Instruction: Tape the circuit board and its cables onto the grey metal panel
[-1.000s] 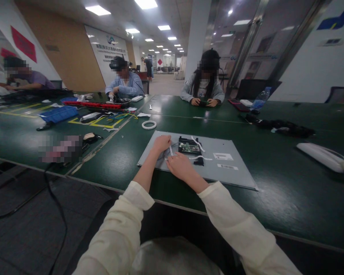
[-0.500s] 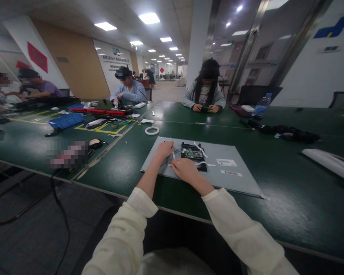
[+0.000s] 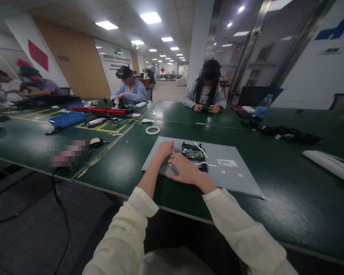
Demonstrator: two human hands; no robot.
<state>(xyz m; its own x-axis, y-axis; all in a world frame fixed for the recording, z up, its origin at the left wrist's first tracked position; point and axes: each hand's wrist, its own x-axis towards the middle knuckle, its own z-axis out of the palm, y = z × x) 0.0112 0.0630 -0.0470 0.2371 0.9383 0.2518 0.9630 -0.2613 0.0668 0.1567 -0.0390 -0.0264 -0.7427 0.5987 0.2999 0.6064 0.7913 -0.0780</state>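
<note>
Two hands are working at the left end of a grey metal panel [image 3: 235, 181] that is lying flat on the green table [image 3: 289, 206], centre of the frame. I am seeing the left hand [image 3: 164, 148] resting knuckles-up on the panel's upper left part, fingers curled down over a bundle of thin wires [image 3: 172, 157]; whether it is pinching them I cannot tell. The right hand [image 3: 184, 171] is sitting just below and to the right of it, nearly touching, its fingers bent toward the same wires; its grip is also hidden from me. Both cream sleeves are running down toward the bottom of the frame.

Immediately right of the hands a small green circuit board [image 3: 192, 152] is sitting in a black frame on the panel, with white tape strips [image 3: 200, 149] lying across and beside it. Further right on the panel two white labels [image 3: 227, 163] are showing.

Above the panel, a white tape ring [image 3: 152, 130] is lying on the table. At upper centre a person [image 3: 205, 95] is sitting across the table with both hands together on a dark object. At upper left a blue tray [image 3: 66, 118] is standing on the neighbouring table.
</note>
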